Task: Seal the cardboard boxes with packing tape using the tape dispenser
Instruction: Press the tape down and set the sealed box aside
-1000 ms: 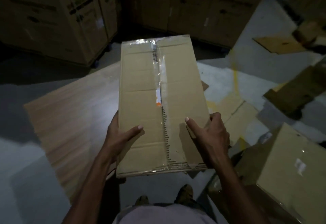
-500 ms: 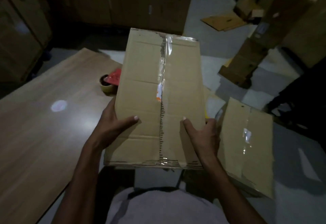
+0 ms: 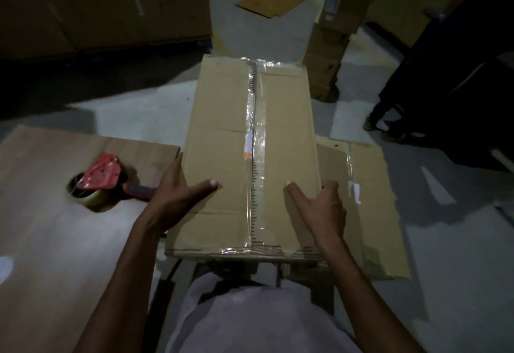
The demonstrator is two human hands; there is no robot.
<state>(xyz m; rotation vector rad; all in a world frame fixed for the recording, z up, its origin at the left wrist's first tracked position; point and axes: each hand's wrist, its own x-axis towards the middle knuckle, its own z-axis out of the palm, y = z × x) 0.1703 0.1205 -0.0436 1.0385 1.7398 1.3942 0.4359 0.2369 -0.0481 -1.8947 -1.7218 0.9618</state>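
I see long brown cardboard box with clear tape strip down centre seam, held in front of me beside wooden table. Left hand grasps box's left edge, thumb on top. Right hand grasps right edge, thumb on top. Red-handled tape dispenser lies on table, near left hand, not touching. 1 more taped flat cardboard box lies under right hand's side.

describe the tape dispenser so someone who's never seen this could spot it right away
Start at the wooden table on the left of the view. The tape dispenser lies on it near its far right corner, just left of the left hand holding the box. It is the only red thing here, with a tape roll under its head.
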